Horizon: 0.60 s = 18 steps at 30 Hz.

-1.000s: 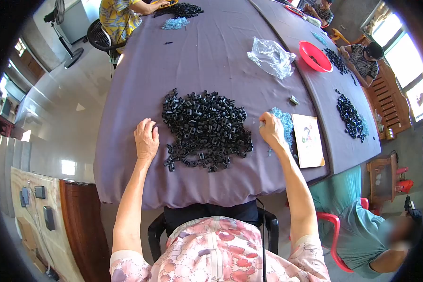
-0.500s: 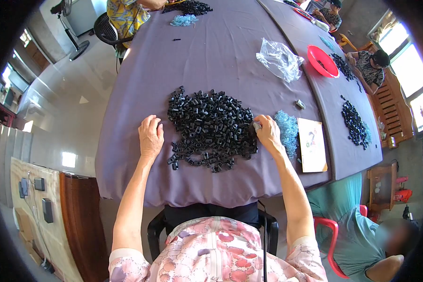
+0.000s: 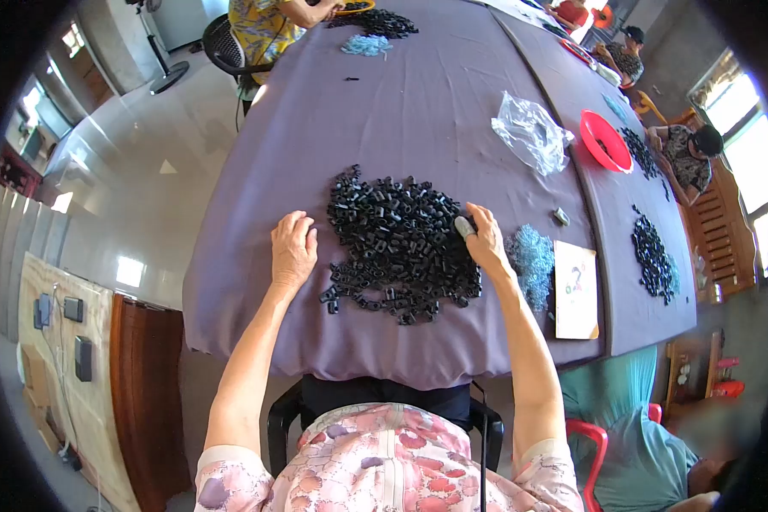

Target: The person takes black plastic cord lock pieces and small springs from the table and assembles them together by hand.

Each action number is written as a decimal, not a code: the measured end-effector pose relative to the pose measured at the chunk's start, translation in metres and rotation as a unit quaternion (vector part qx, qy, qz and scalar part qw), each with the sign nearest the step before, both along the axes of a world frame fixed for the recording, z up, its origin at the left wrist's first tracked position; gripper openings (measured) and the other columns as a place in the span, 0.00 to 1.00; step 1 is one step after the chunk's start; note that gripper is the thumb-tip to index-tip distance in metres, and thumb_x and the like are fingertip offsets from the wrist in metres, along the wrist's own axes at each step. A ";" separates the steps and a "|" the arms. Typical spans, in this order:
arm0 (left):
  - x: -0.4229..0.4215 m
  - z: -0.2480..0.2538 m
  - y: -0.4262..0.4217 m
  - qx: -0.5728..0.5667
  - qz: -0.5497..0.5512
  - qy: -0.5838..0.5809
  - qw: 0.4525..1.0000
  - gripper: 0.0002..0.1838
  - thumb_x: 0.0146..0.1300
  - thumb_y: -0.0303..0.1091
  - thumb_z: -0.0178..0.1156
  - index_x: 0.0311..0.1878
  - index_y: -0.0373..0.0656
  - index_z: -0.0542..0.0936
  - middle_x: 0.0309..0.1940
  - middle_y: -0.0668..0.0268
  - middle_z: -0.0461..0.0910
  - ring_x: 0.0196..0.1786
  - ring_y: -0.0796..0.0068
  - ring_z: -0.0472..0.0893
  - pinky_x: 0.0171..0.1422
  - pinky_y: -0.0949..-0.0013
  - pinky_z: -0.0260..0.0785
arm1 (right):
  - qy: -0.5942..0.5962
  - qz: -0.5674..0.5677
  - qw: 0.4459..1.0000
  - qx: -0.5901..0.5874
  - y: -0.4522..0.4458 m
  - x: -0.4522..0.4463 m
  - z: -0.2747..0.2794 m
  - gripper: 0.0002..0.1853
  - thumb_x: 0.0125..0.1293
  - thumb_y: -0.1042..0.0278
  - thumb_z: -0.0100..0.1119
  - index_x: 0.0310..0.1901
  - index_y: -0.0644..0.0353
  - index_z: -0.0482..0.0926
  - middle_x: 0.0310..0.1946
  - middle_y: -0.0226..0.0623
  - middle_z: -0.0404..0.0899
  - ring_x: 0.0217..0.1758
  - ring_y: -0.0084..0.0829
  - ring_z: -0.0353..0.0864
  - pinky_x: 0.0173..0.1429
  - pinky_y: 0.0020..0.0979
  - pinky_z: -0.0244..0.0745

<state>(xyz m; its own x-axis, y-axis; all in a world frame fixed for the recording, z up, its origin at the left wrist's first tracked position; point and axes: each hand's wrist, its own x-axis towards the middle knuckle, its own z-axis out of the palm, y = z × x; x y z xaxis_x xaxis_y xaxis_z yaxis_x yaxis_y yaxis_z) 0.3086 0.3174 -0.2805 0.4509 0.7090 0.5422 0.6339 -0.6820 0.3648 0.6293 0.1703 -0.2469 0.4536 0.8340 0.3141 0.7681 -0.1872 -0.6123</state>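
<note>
1. While the work goes on, the big heap of black bits (image 3: 405, 239) lies loose on the table (image 3: 256, 290), close in from its near edge & toward the near left corner. Lots look left to do, b/c the heap is big, & no bits put together can be made out.
2. L hand (image 3: 294, 249): just beside the heap, on the side of the table's left edge. Fingers bent a bit, hand loosely open, w/ nothing seen in it.
3. R hand (image 3: 485, 246): at the heap's other side. Fingers bent, thumb out, w/ a pale cap (image 3: 464, 227) that looks worn on the thumb. Can't tell how tight the grip is or if a bit is in it.
4. Blue bits (image 3: 532, 269) sit in their own heap, just past the R hand. They look loose too, so that lot isn't used up.
5. Next to them, nearer the table's split, is a thin book (image 3: 576, 290); a small grey thing (image 3: 561, 217) is just past its far edge.
6. Further up, near the split, is a clear bag (image 3: 531, 134). Across the split is a red bowl (image 3: 606, 141) w/ a few dark bits in it. No. done: can't tell.
7. Toward the far left corner, a person in yellow (image 3: 260, 30) has black & blue heaps too.
</note>
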 end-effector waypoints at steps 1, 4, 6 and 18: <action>0.000 0.000 0.000 -0.001 0.002 0.001 1.000 0.11 0.57 0.30 0.57 0.44 0.41 0.75 0.50 0.59 0.73 0.56 0.58 0.71 0.59 0.56 0.62 | 0.001 0.024 1.000 0.005 0.003 -0.003 -0.003 0.18 0.61 0.69 0.56 0.52 0.64 0.75 0.52 0.48 0.73 0.56 0.48 0.70 0.62 0.39 0.64; 0.000 0.001 -0.001 -0.008 0.004 -0.002 1.000 0.11 0.57 0.30 0.58 0.44 0.40 0.75 0.50 0.58 0.73 0.56 0.58 0.71 0.58 0.56 0.62 | 0.034 0.074 0.997 0.016 0.010 -0.018 -0.001 0.15 0.60 0.70 0.56 0.49 0.64 0.77 0.49 0.47 0.76 0.54 0.49 0.72 0.60 0.40 0.65; 0.000 0.003 -0.002 -0.011 0.003 -0.004 1.000 0.11 0.57 0.30 0.58 0.44 0.40 0.75 0.50 0.58 0.73 0.56 0.58 0.71 0.58 0.57 0.62 | 0.036 0.079 0.996 0.018 0.016 -0.024 0.010 0.12 0.59 0.71 0.56 0.45 0.63 0.79 0.45 0.46 0.77 0.51 0.49 0.74 0.57 0.40 0.67; 0.002 0.009 -0.004 0.003 -0.001 -0.028 1.000 0.10 0.54 0.27 0.59 0.40 0.39 0.76 0.47 0.60 0.73 0.54 0.59 0.72 0.56 0.58 0.62 | -0.113 0.195 0.973 0.040 0.142 -0.097 0.011 0.15 0.58 0.60 0.59 0.43 0.60 0.80 0.44 0.45 0.76 0.51 0.47 0.75 0.54 0.44 0.69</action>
<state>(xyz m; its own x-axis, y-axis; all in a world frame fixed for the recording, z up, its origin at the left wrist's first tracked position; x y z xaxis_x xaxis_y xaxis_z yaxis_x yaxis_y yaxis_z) 0.3104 0.3133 -0.2711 0.4211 0.7045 0.5713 0.6107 -0.6859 0.3958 0.5324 0.3126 -0.2356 0.0182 0.8973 0.4411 0.8881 0.1882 -0.4194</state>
